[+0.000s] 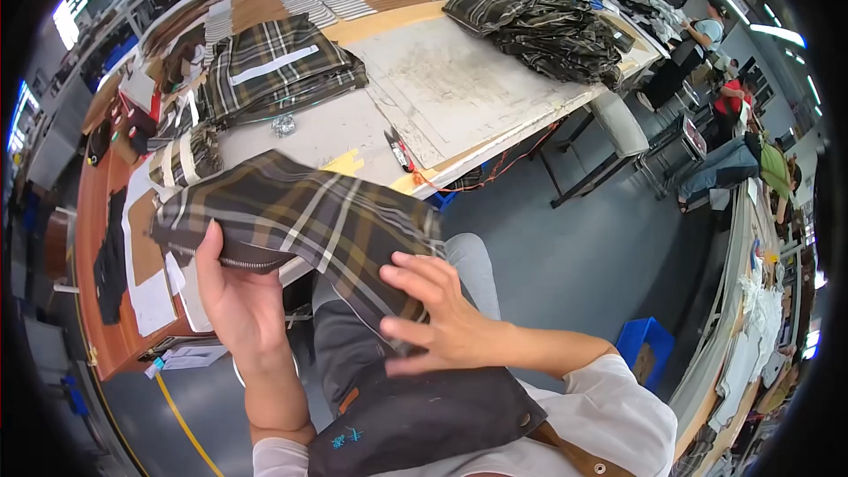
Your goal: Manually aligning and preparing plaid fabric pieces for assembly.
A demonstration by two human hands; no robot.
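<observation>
A dark plaid fabric piece (pixel 331 216) with brown, black and white stripes hangs over the near table edge and down toward my lap. Along its left part runs a metal-toothed zipper (pixel 252 263). My left hand (pixel 243 300) grips the cloth beside this zipper, thumb up in front and the other fingers mostly hidden. My right hand (pixel 446 314) is at the lower right end of the cloth, its fingers apart and slightly blurred. The fingertips overlap the fabric; whether they press on it I cannot tell.
Folded plaid stacks lie on the table at the left (pixel 278 66) and far right (pixel 539 26). Red-handled snips (pixel 399 152) rest near the front edge, with an orange cord beside them. A blue bin (pixel 645 349) stands on the floor at right. Other people work beyond.
</observation>
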